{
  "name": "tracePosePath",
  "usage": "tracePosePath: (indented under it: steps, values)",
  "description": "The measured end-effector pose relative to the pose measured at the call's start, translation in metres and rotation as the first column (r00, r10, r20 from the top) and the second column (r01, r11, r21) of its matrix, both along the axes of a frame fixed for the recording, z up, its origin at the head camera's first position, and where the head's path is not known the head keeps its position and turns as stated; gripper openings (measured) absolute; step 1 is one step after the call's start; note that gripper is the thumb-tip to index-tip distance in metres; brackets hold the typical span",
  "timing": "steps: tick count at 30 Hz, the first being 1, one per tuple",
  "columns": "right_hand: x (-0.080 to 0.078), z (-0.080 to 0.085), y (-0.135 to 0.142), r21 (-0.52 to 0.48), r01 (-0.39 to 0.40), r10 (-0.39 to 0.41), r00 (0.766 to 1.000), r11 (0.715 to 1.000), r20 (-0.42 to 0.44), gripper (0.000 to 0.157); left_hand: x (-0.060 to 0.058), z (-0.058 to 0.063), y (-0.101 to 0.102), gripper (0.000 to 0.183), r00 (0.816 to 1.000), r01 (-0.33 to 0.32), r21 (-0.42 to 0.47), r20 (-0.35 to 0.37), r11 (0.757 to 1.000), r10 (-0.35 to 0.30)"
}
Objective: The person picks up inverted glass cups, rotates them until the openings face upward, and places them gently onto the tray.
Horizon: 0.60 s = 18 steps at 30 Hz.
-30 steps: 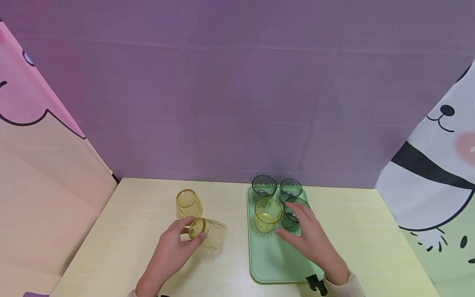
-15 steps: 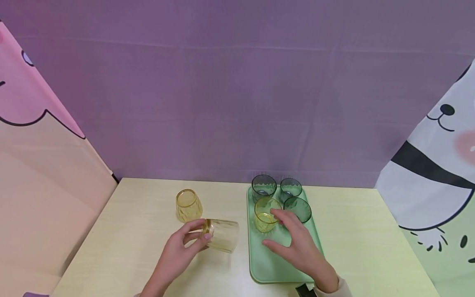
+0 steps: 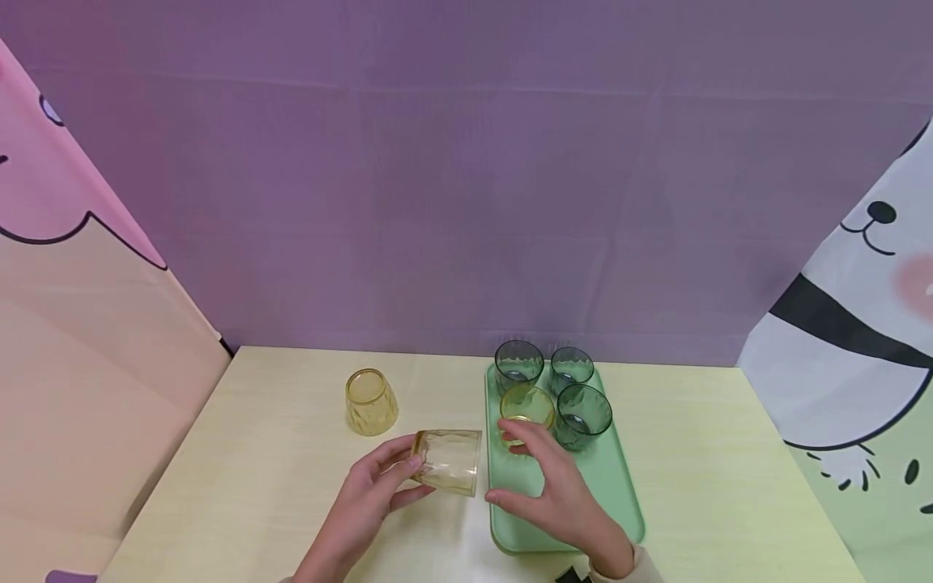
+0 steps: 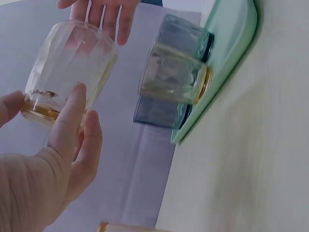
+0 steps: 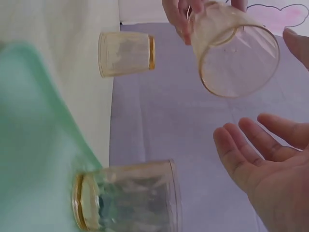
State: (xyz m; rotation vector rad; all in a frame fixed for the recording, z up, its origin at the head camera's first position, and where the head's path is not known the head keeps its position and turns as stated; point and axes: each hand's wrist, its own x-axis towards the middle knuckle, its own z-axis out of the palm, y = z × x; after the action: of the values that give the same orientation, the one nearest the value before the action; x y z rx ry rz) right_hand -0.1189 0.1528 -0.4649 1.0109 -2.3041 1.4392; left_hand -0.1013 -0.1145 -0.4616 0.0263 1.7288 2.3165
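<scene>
4 upright tumblers (image 3: 581, 423) are already set on the tray (image 3: 521, 533), beyond the right hand (image 3: 560, 502), by whose parted fingers (image 3: 535, 441) nothing is held; 1 amber tumbler (image 3: 448, 463) is gripped sideways by the left hand (image 3: 370, 502); 1 inverted tumbler (image 3: 372, 405), beyond that hand, is seemingly left.

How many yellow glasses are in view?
3: an overturned glass on the table, a sideways glass in the left hand, an upright glass on the green tray, partly behind the right hand.

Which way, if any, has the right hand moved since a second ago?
Yes, the right hand moved left over the green tray, toward its left edge.
</scene>
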Motion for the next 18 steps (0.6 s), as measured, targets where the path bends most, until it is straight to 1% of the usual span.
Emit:
tracePosePath:
  steps: [2, 6, 9, 14, 18]
  values:
    - [0.001, -0.001, -0.002, -0.016, -0.006, 0.007, 0.999, 1.0, 0.042, 0.075, 0.0, -0.001, 0.002, 0.051, 1.0, 0.003, 0.017, 0.012, 1.0, -0.003]
    - [0.001, -0.003, -0.007, -0.041, -0.019, 0.022, 0.997, 0.999, 0.077, 0.075, 0.0, -0.003, 0.005, 0.052, 1.0, 0.011, 0.057, 0.023, 0.998, -0.013]
    - [0.001, -0.003, -0.011, -0.05, -0.024, 0.028, 0.996, 0.998, 0.085, 0.077, 0.001, -0.003, 0.008, 0.053, 0.999, 0.024, 0.082, 0.022, 0.996, -0.026]
    - [0.003, -0.004, -0.015, -0.076, -0.029, 0.038, 0.991, 0.997, 0.126, 0.078, 0.002, -0.003, 0.011, 0.056, 0.998, 0.052, 0.109, 0.025, 0.993, -0.055]
    - [0.003, -0.005, -0.016, -0.105, -0.039, 0.051, 0.992, 0.994, 0.114, 0.079, 0.003, -0.002, 0.012, 0.058, 0.997, 0.065, 0.115, 0.024, 0.991, -0.068]
